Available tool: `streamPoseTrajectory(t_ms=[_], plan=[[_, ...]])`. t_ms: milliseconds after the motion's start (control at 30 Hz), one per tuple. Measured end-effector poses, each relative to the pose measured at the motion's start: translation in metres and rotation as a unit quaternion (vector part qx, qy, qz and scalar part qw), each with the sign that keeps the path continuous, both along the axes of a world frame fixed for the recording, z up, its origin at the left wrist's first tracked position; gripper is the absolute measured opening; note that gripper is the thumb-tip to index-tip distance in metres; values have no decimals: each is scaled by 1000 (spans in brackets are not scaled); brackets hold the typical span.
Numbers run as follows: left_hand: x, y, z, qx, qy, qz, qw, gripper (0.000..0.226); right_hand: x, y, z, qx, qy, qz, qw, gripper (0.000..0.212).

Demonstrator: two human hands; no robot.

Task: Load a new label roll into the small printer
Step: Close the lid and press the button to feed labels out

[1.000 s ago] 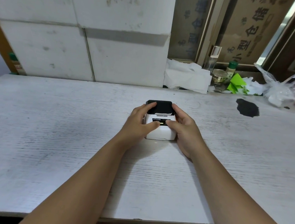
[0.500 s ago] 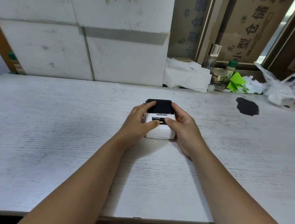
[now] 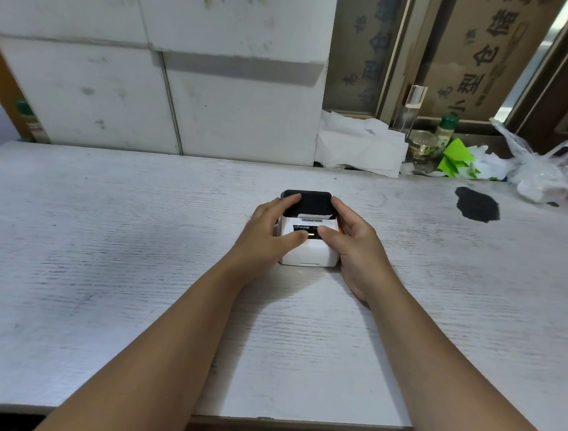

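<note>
beyond hand-clasped printer [image 3: 309, 248], crumpled paper [image 3: 359, 146], jar [image 3: 421, 145], black stain [image 3: 477, 204]

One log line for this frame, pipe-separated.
stage: printer on table | left hand: gripping printer | right hand: gripping printer | lid: closed | roll: not visible

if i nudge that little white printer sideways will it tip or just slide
Probably slide: the printer is squat and boxy, sitting flat on the table. It looks rigid and likely light, since the left hand and right hand nearly span it. Its smooth shell could be slippery.
</note>
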State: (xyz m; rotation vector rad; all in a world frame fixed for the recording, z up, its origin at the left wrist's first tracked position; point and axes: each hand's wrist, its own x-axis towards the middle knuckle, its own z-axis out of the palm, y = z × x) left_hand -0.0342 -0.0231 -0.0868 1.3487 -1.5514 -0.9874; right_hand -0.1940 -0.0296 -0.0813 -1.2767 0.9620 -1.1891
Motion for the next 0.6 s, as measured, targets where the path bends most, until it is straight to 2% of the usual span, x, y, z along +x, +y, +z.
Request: streamPoseTrajectory(t_ms=[600], plan=[[0,1,2,-10,3,3,1000,56,0,1,2,2,-12,-1,1000,56]])
